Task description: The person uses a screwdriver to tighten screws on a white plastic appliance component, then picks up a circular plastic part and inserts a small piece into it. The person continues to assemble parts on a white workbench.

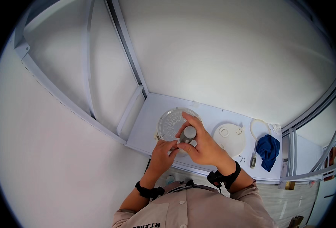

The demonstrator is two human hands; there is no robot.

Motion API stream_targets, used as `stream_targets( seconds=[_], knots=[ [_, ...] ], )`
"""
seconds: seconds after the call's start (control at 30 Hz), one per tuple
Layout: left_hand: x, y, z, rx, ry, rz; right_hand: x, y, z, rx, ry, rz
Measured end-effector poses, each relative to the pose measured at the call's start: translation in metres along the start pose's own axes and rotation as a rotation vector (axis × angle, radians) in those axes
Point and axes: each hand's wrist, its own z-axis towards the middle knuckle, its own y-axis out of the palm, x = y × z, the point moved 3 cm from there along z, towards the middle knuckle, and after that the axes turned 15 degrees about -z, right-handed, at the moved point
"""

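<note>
My right hand (200, 142) is wrapped around an upright grey cylindrical tool (190, 133), its round flat end facing up; its lower end is hidden by my fingers. Close beside it, my left hand (164, 154) has thumb and forefinger pinched together near the tool's lower part. What they pinch, if anything, is too small to tell. Beneath both hands lies a round clear plate (170, 123) with a pattern of raised dots and a pale rim, partly covered by my hands.
Right of my hands lies a white round cover (230, 146). Several small screws (242, 159) are beside it. Farther right are a thin pale ring (252, 127), a screwdriver (253, 160) and a crumpled blue cloth (268, 150). Grey frame posts (128, 45) rise around the white tabletop (147, 121).
</note>
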Motion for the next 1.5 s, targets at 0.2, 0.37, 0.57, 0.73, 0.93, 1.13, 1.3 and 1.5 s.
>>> stream_targets(
  seconds=[0.2, 0.37, 0.57, 0.73, 0.93, 1.13, 1.3, 1.5],
  knots=[
    [0.0, -0.001, 0.0, -0.021, -0.027, 0.004, -0.004, -0.007, 0.004, 0.032, 0.087, 0.084],
    [0.001, 0.0, 0.0, -0.008, 0.024, 0.033, -0.002, -0.013, 0.004, 0.02, -0.025, -0.241],
    [-0.002, 0.0, -0.002, -0.004, 0.035, 0.039, -0.014, -0.013, 0.011, 0.165, -0.157, -0.161],
    [0.001, -0.001, -0.002, -0.008, 0.017, 0.064, -0.017, -0.018, 0.012, 0.082, -0.144, 0.032],
    [0.011, -0.001, 0.001, 0.021, 0.094, 0.068, -0.002, -0.008, 0.006, 0.152, -0.136, 0.025],
    [0.029, -0.003, 0.011, 0.138, 0.154, -0.024, -0.019, -0.016, 0.015, 0.31, -0.183, -0.035],
    [0.033, 0.0, 0.019, 0.156, 0.095, -0.088, -0.008, -0.019, 0.007, 0.181, -0.134, -0.015],
    [0.035, -0.002, 0.015, 0.114, 0.157, -0.051, -0.003, -0.021, 0.005, 0.201, -0.109, -0.113]
  ],
)
